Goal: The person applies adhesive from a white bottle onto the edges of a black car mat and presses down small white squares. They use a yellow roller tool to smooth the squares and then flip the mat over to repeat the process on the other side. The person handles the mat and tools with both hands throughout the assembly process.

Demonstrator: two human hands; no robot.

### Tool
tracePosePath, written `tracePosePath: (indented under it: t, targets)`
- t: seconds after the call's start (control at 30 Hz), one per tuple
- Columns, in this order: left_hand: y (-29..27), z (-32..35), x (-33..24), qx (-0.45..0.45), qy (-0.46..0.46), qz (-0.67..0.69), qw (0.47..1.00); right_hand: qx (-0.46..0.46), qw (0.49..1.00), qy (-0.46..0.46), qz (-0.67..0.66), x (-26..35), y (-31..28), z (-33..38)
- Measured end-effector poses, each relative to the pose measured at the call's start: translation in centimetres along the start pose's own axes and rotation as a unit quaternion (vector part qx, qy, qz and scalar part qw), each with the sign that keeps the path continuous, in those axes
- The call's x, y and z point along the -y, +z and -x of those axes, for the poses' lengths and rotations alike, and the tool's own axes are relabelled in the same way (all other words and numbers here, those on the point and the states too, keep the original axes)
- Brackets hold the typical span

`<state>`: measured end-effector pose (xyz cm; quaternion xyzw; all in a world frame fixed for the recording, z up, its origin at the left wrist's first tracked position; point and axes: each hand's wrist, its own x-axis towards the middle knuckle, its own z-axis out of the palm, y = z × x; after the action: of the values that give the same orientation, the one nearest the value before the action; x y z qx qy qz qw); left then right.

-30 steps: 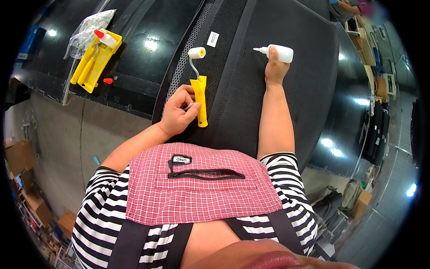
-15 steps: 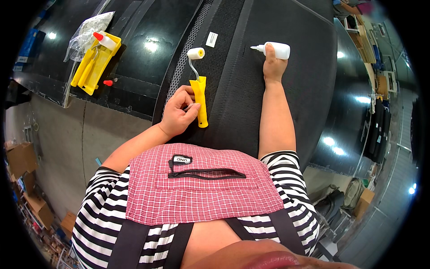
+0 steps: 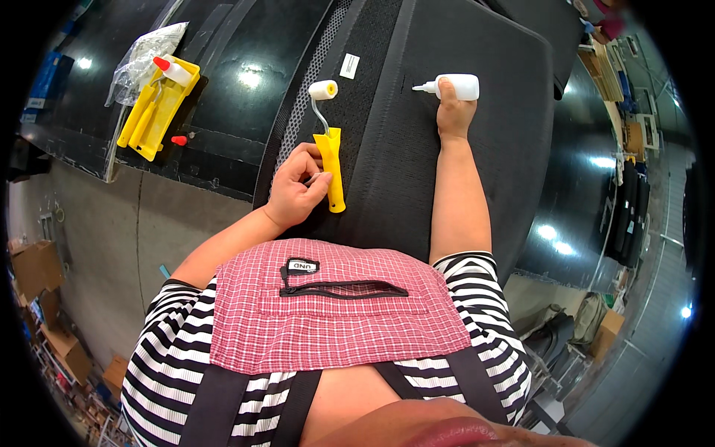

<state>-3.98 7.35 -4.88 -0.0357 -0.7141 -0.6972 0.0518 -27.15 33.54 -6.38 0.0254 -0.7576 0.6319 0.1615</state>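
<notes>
My left hand (image 3: 298, 188) is closed around the yellow handle of a small paint roller (image 3: 334, 171), whose white sleeve points away from me. My right hand (image 3: 456, 115) grips a white squeeze bottle (image 3: 465, 87), tilted on its side with the thin nozzle pointing left. Its tip sits close to a short dark mark on the black padded panel (image 3: 491, 179); whether it touches cannot be seen. The panel lies beneath both hands, with a ribbed strip and a mesh band along its left part. A small white label (image 3: 349, 66) lies on the strip beyond the roller.
On the glossy black table (image 3: 223, 141) to the left stands a yellow paint tray (image 3: 165, 127) holding another yellow-handled roller and a red-capped white bottle (image 3: 173, 71). Clear plastic wrap (image 3: 138, 67) lies against it. A red cap (image 3: 179, 140) rests nearby. Cardboard boxes (image 3: 37, 272) sit at lower left.
The bottle in my right hand has shifted slightly to the left. The panel's far right part looks moved, and its far edge now shows. My left hand and the roller stay nearly still.
</notes>
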Motion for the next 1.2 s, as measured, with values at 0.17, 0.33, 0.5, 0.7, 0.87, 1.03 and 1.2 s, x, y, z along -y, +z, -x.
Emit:
tracePosePath:
  t: [0.17,0.33,0.5,0.7,0.87,1.03,1.2]
  targets:
    - [0.0,0.0,-0.4,-0.001,0.000,-0.005,1.000,0.008,1.000,0.014,0.012,0.1,-0.1,0.4]
    - [0.0,0.0,-0.2,-0.001,-0.001,0.003,1.000,0.029,0.999,0.016,-0.011,0.4,-0.4,0.6]
    - [0.1,0.0,-0.2,-0.002,-0.002,0.000,1.000,0.036,0.995,0.006,-0.094,-0.1,-0.7,0.5]
    - [0.2,0.1,0.2,-0.008,0.003,0.002,1.000,0.067,0.996,0.012,-0.060,0.6,0.0,1.0]
    - [0.1,0.1,0.6,-0.010,0.010,0.001,1.000,0.089,0.995,0.018,-0.028,0.9,-0.1,1.2]
    - [0.1,0.0,0.7,-0.009,0.019,0.013,1.000,0.077,0.997,0.004,-0.010,0.7,-0.5,1.1]
    - [0.3,0.1,0.7,-0.010,0.006,0.025,1.000,0.027,0.998,-0.015,-0.046,0.5,-0.4,1.0]
